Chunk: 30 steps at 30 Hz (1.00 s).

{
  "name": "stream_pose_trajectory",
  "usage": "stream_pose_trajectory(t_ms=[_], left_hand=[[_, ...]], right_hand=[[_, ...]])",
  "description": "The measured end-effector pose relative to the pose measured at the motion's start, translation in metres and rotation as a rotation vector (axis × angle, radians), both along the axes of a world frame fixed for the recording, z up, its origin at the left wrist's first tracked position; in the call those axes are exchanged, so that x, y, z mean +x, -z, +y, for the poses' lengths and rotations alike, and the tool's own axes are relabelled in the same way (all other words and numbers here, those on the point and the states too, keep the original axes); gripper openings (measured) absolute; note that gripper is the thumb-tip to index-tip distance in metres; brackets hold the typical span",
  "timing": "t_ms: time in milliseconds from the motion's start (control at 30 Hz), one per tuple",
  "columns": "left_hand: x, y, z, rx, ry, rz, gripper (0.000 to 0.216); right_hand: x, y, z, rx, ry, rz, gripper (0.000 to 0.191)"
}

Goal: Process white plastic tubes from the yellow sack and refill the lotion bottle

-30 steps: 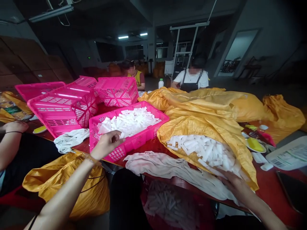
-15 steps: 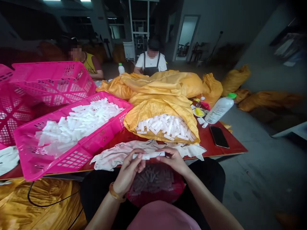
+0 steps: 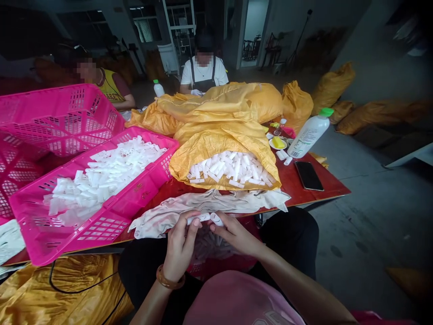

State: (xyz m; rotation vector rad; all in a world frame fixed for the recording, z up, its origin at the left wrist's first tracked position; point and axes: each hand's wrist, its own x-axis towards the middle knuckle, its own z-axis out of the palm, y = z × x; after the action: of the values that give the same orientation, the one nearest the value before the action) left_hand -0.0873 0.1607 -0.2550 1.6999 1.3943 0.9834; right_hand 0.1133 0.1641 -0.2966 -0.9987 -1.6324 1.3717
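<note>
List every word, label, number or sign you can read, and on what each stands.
White plastic bottle with green cap: label and barcode too small to read.
Yellow vest on seated person: dark letters too blurred to read.
Pink cloth top at bottom edge: print unreadable.

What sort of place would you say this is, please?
Probably a small factory workshop: a pink crate heaped with white plastic pieces, a yellow woven sack of more, and a co-worker in an apron across the table.
</note>
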Motion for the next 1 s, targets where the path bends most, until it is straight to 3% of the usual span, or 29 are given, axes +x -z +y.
stream_pose_trajectory(t_ms=[100,200,367,467,567,767,933,1000], left_hand=[[0.000,-0.001,-0.005,0.211,0.042,0.136,0.021],[-0.001,0.000,-0.006,0.304,0.097,0.204,0.022],[-0.001,0.002,-0.008,0.156,0.159,0.239,0.022],[0.002,0.005,-0.010,0.078,0.095,0.201,0.030],[0.000,0.011,-0.007,0.057,0.108,0.184,0.035],[-0.004,0.033,-0.007,0.294,0.093,0.177,0.039],[-0.015,0.031,-0.006,0.031,0.109,0.054,0.044],[-0.027,0.025,-0.001,0.050,0.074,0.048,0.034]], right_hand=[[0.000,-0.005,-0.001,0.053,-0.030,-0.079,0.024],[0.000,-0.005,-0.002,0.088,-0.068,-0.131,0.025],[-0.007,0.004,-0.004,0.298,0.042,-0.369,0.021],[-0.015,0.010,-0.007,0.372,0.065,-0.437,0.021],[-0.019,0.011,-0.012,0.302,0.009,-0.357,0.017],[-0.023,0.000,-0.010,0.183,-0.077,-0.200,0.015],[-0.025,-0.005,-0.003,0.091,-0.081,-0.127,0.018],[-0.023,-0.006,-0.001,0.009,-0.108,-0.071,0.021]])
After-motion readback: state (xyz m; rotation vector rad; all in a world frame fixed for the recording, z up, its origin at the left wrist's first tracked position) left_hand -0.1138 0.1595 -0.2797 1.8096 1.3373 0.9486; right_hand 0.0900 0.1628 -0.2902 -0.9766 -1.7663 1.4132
